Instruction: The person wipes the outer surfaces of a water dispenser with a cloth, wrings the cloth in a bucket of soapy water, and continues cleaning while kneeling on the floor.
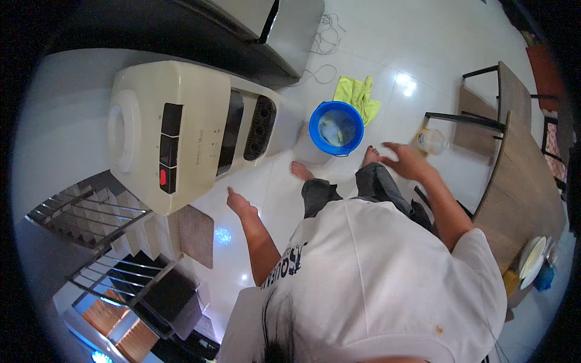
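My left hand (240, 203) hangs over the tiled floor beside a cream water dispenser (195, 149), one finger extended and nothing visible in it. My right hand (407, 162) is slightly blurred, with fingers spread and nothing held. It appears above and to the right of my bare right foot (371, 155). Ahead of my feet stands a blue bucket (313, 129) with cloudy, foamy water (333, 125) inside. Something yellowish-green (340, 136) shows in that water. A lime-green cloth (356, 95) lies crumpled on the floor just behind the bucket, partly hidden by its rim.
A clear plastic container (432, 141) is on the floor to the right, near wooden-topped furniture with black metal legs (513, 181). Plates (532, 262) rest on it. Loose cable (329, 36) lies by a grey appliance (295, 36). At left are a mat (196, 236) and a staircase railing (118, 233).
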`<state>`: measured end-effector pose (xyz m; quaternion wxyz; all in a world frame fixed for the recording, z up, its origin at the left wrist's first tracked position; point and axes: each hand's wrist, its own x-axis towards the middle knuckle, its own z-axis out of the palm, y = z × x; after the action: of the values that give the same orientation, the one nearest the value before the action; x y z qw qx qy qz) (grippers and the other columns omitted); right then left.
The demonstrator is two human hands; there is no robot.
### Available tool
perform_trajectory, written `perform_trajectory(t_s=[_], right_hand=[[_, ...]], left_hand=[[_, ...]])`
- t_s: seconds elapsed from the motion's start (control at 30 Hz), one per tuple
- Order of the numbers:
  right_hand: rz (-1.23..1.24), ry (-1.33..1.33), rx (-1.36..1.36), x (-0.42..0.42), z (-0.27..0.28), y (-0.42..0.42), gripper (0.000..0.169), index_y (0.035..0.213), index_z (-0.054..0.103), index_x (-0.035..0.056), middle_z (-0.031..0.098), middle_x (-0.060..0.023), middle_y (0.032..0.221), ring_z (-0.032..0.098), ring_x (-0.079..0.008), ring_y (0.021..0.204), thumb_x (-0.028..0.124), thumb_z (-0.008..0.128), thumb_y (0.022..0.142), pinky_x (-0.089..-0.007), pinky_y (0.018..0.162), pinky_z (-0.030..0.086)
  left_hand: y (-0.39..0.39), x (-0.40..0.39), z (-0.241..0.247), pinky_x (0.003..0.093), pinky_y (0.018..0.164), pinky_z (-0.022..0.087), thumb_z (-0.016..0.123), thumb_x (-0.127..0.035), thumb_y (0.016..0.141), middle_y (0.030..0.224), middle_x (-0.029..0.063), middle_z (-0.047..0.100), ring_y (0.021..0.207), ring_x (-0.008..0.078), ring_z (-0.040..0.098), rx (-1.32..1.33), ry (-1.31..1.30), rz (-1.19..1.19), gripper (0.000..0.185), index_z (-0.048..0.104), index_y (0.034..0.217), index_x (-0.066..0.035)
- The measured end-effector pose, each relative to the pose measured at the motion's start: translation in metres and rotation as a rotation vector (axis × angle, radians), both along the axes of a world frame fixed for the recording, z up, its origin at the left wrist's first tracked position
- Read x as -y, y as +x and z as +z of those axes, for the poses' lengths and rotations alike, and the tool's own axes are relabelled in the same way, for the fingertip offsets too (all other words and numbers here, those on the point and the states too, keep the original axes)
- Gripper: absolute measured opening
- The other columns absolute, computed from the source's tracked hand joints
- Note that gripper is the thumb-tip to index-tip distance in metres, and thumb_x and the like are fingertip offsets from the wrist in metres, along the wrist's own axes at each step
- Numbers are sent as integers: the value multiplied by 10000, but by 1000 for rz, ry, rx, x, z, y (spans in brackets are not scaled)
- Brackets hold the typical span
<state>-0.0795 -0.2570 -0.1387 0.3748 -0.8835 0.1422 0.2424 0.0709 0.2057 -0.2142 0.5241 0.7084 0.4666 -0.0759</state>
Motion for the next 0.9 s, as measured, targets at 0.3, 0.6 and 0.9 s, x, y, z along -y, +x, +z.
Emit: perform_trajectory(t_s=[0.3,0.6,0.9], right_hand=[[-184,40,70,61,-61,11,431,1082,523,-2,576,-208,1004,569,-313,927,338,533,817,-374,799,444],[9,199,211,12,-275,134,334,972,581,-6,604,-175,927,578,-291,874,282,548,807,-358,772,439],[130,-231,277,1,-477,188,449,1053,523,54,574,-184,930,555,-349,886,357,603,731,-418,749,459]], left_hand=[[0,80,-10,366,959,311,463,-379,847,1293,215,300,1159,295,364,167,258,-103,638,249,1273,44],[50,81,-77,385,954,313,406,-393,881,1244,312,281,1139,336,362,837,614,-105,690,131,1271,105],[101,9,-172,405,980,253,484,-512,803,1237,397,201,1166,416,299,941,1163,207,941,32,1231,194]])
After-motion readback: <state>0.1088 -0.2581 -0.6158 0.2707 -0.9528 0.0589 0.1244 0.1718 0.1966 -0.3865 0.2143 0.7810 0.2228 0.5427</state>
